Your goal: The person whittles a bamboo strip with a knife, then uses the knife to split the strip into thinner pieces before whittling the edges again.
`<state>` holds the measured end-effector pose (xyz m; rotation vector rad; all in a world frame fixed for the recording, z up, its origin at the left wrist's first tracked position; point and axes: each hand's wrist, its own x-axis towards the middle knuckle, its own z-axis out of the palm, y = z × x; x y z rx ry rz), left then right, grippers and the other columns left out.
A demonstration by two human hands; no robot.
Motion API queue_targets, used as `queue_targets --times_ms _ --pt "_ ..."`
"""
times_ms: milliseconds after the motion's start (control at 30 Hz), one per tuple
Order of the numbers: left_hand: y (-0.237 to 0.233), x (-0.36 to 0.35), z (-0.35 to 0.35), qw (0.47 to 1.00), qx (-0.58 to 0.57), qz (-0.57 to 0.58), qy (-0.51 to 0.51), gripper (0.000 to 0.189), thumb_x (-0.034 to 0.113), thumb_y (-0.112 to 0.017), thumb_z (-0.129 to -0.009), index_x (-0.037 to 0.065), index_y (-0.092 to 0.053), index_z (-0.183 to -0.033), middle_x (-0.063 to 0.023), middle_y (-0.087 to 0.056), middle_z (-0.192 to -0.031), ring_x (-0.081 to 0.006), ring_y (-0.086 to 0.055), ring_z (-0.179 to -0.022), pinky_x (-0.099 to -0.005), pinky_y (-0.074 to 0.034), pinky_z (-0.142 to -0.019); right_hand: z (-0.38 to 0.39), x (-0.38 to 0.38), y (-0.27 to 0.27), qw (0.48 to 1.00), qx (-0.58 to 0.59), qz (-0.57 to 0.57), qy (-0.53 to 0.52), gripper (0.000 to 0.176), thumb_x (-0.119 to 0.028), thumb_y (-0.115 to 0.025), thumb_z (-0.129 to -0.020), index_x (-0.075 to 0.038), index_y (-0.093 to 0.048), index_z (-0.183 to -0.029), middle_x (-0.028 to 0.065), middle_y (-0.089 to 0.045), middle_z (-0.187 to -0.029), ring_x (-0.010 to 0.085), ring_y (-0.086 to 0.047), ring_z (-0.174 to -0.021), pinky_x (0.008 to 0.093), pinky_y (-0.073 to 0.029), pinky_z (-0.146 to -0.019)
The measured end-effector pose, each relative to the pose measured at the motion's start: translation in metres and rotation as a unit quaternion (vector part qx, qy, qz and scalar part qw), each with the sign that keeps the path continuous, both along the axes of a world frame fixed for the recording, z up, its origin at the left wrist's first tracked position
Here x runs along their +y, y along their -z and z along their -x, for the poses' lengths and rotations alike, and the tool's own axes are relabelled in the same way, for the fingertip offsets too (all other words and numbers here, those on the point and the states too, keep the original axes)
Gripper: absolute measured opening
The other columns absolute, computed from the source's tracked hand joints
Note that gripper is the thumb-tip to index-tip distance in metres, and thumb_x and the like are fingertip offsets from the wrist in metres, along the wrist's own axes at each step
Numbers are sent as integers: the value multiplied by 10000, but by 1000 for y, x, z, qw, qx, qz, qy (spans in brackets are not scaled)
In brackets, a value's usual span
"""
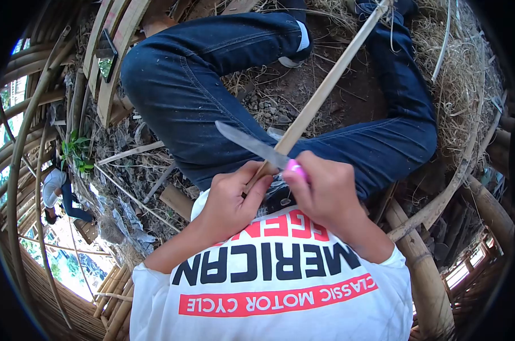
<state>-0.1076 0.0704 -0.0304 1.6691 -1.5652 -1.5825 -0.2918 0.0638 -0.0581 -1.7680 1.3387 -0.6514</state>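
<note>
My left hand [234, 196] is closed around the near end of a long, pale bamboo strip [314, 102], close to my waist. The strip slants up and away to the right, passing over my legs toward my foot. In my right hand [324, 184] is a knife [247, 142] with a pink handle [295, 168]. Its blade lies across the strip just beyond my left hand, pointing to the upper left. Whether the edge bites into the bamboo cannot be made out.
Shavings and dry fibres [456, 74] cover the ground at right. A phone [108, 55] rests against bamboo slats [121, 51] at upper left. Thick bamboo poles [422, 273] stand at lower right. Another person [61, 190] is farther off at left, beyond bent poles.
</note>
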Motion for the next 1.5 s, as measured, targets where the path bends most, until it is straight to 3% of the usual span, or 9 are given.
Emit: queue_targets --times_ms 400,467,800,900,1033,1167,1300,1400,1500 --pt "8 5 -8 1000 8 -25 10 140 130 -548 -945 -1 -542 -897 -127 -512 -564 -238 -556 -465 -323 -388 -461 24 -24 39 993 107 45 16 349 -349 -581 -923 -67 -532 -724 127 -570 -569 323 -596 -515 416 -442 -456" --pt "5 4 -11 1000 0 -12 15 142 133 -548 -946 0 -539 -896 -126 -512 -563 -236 -558 -464 -320 -388 -461 44 -37 56 985 143 -1 96 339 -342 -587 -920 -67 -541 -729 131 -567 -565 336 -598 -528 427 -446 -464" --pt "5 -4 -8 998 16 -66 20 134 130 -544 -948 3 -544 -908 -127 -521 -571 -248 -567 -477 -315 -401 -476 31 -36 35 993 107 -31 33 327 -335 -627 -894 -64 -551 -728 141 -567 -551 326 -587 -487 405 -449 -455" --pt "7 -1 -10 998 8 -65 24 131 129 -543 -948 1 -547 -918 -124 -522 -579 -247 -564 -483 -314 -401 -481 13 -16 18 997 17 -31 -73 337 -332 -611 -904 -54 -563 -720 142 -571 -557 327 -591 -493 395 -447 -450" --pt "10 -5 -8 997 11 -79 3 132 133 -542 -949 3 -547 -928 -122 -525 -593 -248 -565 -490 -312 -402 -490 20 -30 47 998 40 -29 25 341 -345 -632 -884 -63 -546 -712 139 -574 -558 325 -589 -489 396 -449 -451" --pt "8 -2 -10 997 15 -71 24 133 138 -541 -950 6 -544 -932 -126 -523 -598 -243 -566 -494 -308 -402 -493 10 -17 25 998 35 6 -51 318 -302 -587 -924 -67 -560 -711 125 -573 -549 316 -594 -486 391 -451 -444" --pt "10 -4 -8 997 1 -78 25 131 140 -544 -949 10 -535 -930 -126 -512 -588 -244 -566 -491 -311 -401 -489 23 -32 43 994 91 -39 47 326 -317 -587 -923 -57 -563 -728 122 -559 -522 316 -590 -475 402 -450 -446" --pt "9 0 -9 997 -6 -65 32 134 143 -543 -949 12 -531 -926 -124 -503 -570 -250 -560 -475 -318 -399 -478 12 -19 24 997 39 -20 -57 344 -346 -590 -917 -56 -569 -733 130 -563 -526 327 -591 -475 405 -458 -452" --pt "14 0 -9 998 -6 -51 28 135 143 -544 -948 12 -529 -919 -125 -500 -557 -255 -558 -463 -326 -397 -469 28 -38 46 994 84 -59 28 347 -362 -608 -901 -56 -576 -740 139 -578 -540 339 -595 -486 413 -462 -459"
